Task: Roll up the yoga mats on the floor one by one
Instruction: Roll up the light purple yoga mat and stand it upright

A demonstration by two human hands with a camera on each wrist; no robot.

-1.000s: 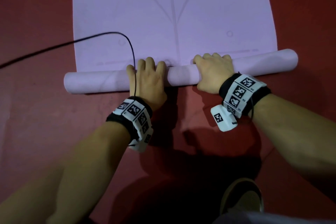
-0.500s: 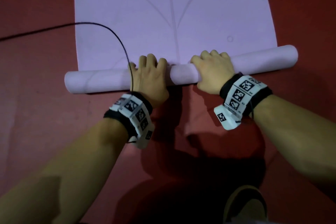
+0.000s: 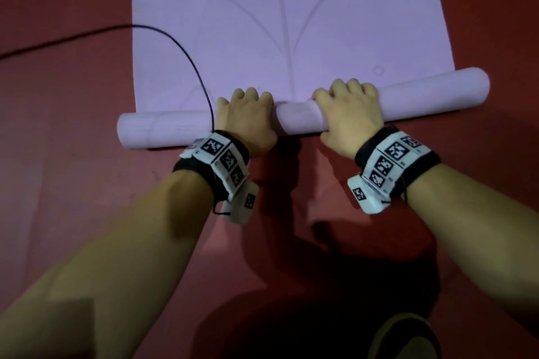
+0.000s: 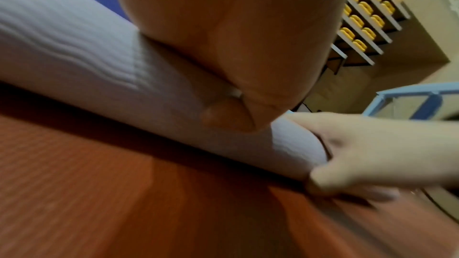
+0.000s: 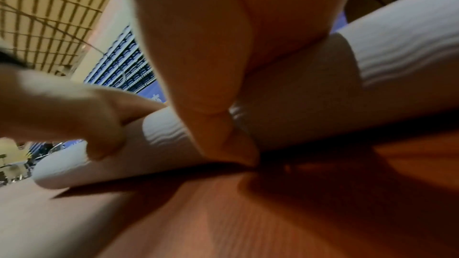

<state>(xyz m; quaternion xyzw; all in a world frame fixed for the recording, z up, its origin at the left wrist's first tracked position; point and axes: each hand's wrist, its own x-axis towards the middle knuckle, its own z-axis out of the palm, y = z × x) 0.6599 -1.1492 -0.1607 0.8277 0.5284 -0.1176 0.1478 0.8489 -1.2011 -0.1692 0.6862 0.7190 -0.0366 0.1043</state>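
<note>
Lilac yoga mat point(image 3: 291, 23) partly rolled on the red floor point(image 3: 58, 183)

The roll point(image 3: 163, 131) is gripped by the left hand point(image 3: 248, 122) and right hand point(image 3: 347, 114), fingers curled over it; flat mat is spread toward 12 o'clock.

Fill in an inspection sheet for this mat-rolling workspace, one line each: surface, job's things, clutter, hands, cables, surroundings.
Surface: red floor.
Job's things: lilac yoga mat, near end in a roll, the rest flat.
Clutter: nothing seen.
Hands: left hand and right hand grip the roll, fingers curled over it.
Cables: black cable runs from the left wrist over the mat's corner onto the floor.
Surroundings: tiered yellow seats and blue railing in the left wrist view.
</note>
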